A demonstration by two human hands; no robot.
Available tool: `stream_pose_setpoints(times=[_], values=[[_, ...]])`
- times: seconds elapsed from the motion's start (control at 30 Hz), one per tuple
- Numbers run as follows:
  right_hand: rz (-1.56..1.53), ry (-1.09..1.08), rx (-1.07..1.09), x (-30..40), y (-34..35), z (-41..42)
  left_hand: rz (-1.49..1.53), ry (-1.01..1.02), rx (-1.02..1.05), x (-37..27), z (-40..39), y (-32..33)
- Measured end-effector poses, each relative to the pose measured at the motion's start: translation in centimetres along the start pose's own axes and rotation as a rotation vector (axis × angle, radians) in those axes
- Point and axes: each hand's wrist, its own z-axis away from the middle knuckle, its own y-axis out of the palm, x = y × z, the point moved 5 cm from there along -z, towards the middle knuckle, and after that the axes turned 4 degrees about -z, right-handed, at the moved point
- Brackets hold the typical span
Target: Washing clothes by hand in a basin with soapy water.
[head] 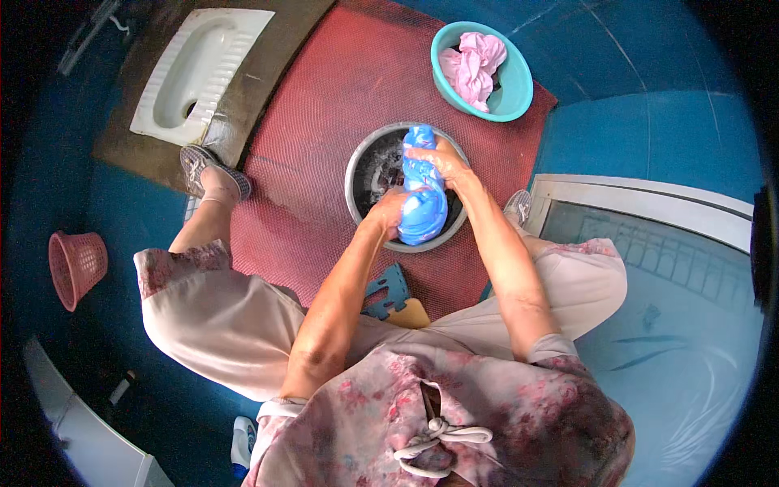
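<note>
A twisted, wet blue cloth (423, 213) is held over a round grey basin (352, 182) in the middle of the view. My left hand (387, 213) grips its lower, bunched end. Around its upper part my right hand (443, 159) is closed. Dark water with some suds (380, 173) shows in the basin, left of the cloth. Parts of the fingers of both hands are hidden behind the cloth.
The basin stands on a red textured mat (304, 122). Beyond it is a turquoise basin (524, 91) with pink cloth (478, 67). A squat toilet (201, 67) lies far left, a pink basket (78, 268) nearer. A low stool (389, 292) is below me; a white-framed door (645, 198) is at right.
</note>
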Motion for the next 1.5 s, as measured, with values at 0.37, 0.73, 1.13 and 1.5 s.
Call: stream_pose_setpoints(times=[0.37,0.73,1.13,1.5], values=[[0.532,-0.122,-0.002,0.5,3.9,1.6,-1.465,0.337,-0.643,-0.5,-1.0,-1.8],[0.835,-0.655,-0.150,4.0,2.8,8.5,-0.482,0.478,-0.180,-1.1,-2.5,-4.7],[1.015,-1.057,0.331,6.6,9.5,14.6,0.457,0.182,-0.251,3.4,-5.5,-13.3],[0.922,-1.172,0.394,3.5,9.2,14.6,0.765,0.170,0.157,2.5,-2.3,-5.4]])
